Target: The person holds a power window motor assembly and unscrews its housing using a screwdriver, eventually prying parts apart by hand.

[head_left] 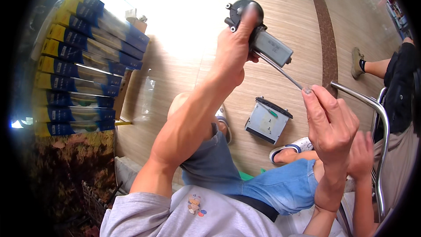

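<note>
My left hand (237, 46) is closed around a small electric gear motor (272, 47) with a silver can and a round black gear housing. Its thumb, slightly blurred, lies on the housing. A thin metal rod (280, 70) slants down from beneath the motor to my right hand (331, 118). Thumb and index fingertips of that hand pinch the rod's lower end. The rod's upper end is hidden behind the motor and my left fingers. On the floor below sits a metal car stereo (267, 123) with a black front; a small green-handled tool (272, 113) and some screws lie on it.
Several blue and yellow long boxes (79, 90) are stacked at the left. At the right, a chrome chair frame (383, 123) stands beside another person's hand (362, 156) and a shod foot (357, 62). A clear plastic bag (149, 90) lies on the floor.
</note>
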The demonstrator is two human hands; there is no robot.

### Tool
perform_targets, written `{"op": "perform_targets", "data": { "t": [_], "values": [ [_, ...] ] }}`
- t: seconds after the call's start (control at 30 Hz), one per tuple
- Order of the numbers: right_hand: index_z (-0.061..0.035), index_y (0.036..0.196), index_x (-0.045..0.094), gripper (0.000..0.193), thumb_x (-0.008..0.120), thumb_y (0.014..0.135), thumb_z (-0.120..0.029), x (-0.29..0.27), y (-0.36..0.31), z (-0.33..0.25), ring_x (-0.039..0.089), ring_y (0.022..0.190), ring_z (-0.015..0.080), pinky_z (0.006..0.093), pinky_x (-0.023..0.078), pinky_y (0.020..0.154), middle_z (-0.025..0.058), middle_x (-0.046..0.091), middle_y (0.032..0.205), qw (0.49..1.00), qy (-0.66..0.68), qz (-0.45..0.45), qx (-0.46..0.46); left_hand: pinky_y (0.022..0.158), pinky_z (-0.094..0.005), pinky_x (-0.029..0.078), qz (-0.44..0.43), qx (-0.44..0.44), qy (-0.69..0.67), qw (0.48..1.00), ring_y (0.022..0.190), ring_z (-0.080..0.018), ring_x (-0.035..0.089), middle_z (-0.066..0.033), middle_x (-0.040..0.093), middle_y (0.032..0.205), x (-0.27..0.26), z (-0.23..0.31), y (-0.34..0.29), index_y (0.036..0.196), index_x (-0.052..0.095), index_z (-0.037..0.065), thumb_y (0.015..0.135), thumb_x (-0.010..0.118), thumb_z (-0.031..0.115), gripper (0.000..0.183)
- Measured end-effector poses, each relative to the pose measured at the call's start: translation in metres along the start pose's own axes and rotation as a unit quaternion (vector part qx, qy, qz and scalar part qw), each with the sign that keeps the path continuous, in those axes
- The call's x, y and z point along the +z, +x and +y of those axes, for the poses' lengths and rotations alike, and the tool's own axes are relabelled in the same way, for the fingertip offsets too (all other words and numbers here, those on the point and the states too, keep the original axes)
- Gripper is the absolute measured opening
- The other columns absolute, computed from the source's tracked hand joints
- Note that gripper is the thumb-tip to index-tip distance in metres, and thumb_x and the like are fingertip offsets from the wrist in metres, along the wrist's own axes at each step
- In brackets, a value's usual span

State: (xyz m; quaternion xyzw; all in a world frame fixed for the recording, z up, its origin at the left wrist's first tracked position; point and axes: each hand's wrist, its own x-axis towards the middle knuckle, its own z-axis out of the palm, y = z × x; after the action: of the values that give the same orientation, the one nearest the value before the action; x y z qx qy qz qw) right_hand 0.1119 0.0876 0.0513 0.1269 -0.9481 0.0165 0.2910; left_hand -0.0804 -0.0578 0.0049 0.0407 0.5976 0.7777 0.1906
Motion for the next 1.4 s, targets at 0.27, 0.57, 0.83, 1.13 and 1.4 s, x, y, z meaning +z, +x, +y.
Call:
{"op": "perform_targets", "data": {
  "t": [0.27, 0.57, 0.83, 1.13, 1.4],
  "values": [
    [0.0047, 0.114, 0.067, 0.038, 0.076, 0.077, 0.001, 0.035, -0.013, 0.0, 0.065, 0.068, 0.0237, 0.0337, 0.05, 0.055, 0.0137, 0.067, 0.094, 1.0, 0.025, 0.014, -0.012, 0.044, -0.0252, 0.042, 0.036, -0.013, 0.008, 0.999, 0.054, -0.0106, 0.055, -0.0033, 0.06, 0.07, -0.009, -0.01, 0.003, 0.086, 0.062, 0.004, 0.085, 0.069, 0.061, 0.057],
    [0.003, 0.111, 0.068, 0.029, 0.072, 0.084, -0.006, 0.016, -0.018, -0.009, 0.062, 0.056, 0.0296, 0.0369, 0.048, 0.05, 0.0149, 0.065, 0.079, 0.993, 0.089, -0.029, 0.076, 0.051, -0.0256, 0.043, -0.034, -0.029, 0.073, 0.996, 0.061, -0.011, 0.057, -0.0057, 0.065, 0.081, -0.003, -0.012, -0.005, 0.1, 0.067, 0.0, 0.09, 0.065, 0.055, 0.056],
    [0.0036, 0.113, 0.068, 0.038, 0.054, 0.103, -0.031, 0.022, -0.021, -0.007, 0.039, 0.054, 0.002, 0.0212, 0.03, 0.047, 0.0005, 0.059, 0.07, 0.67, 0.579, -0.157, 0.437, 0.048, -0.0241, 0.041, -0.03, -0.025, 0.098, 0.994, 0.059, -0.0101, 0.056, -0.0045, 0.064, 0.079, -0.012, -0.008, -0.012, 0.098, 0.067, 0.001, 0.09, 0.065, 0.055, 0.055],
    [0.002, 0.119, 0.063, 0.032, 0.067, 0.093, -0.016, 0.019, -0.008, -0.016, 0.06, 0.06, 0.0143, 0.0293, 0.045, 0.05, 0.0047, 0.063, 0.075, 0.833, 0.415, -0.112, 0.347, 0.046, -0.0215, 0.042, -0.037, -0.026, 0.079, 0.996, 0.061, -0.0077, 0.056, -0.0036, 0.065, 0.083, -0.013, -0.004, -0.004, 0.101, 0.066, 0.001, 0.09, 0.065, 0.057, 0.057],
    [-0.0098, 0.119, 0.07, 0.043, 0.072, 0.076, -0.003, 0.039, -0.024, -0.024, 0.058, 0.054, 0.0186, 0.0318, 0.045, 0.045, 0.0049, 0.056, 0.078, 0.999, 0.002, -0.025, 0.039, 0.045, -0.0233, 0.04, -0.028, 0.004, 0.105, 0.994, 0.057, -0.0095, 0.054, -0.0059, 0.065, 0.081, -0.011, -0.01, -0.003, 0.101, 0.065, 0.0, 0.093, 0.064, 0.052, 0.052]
  ]
}}
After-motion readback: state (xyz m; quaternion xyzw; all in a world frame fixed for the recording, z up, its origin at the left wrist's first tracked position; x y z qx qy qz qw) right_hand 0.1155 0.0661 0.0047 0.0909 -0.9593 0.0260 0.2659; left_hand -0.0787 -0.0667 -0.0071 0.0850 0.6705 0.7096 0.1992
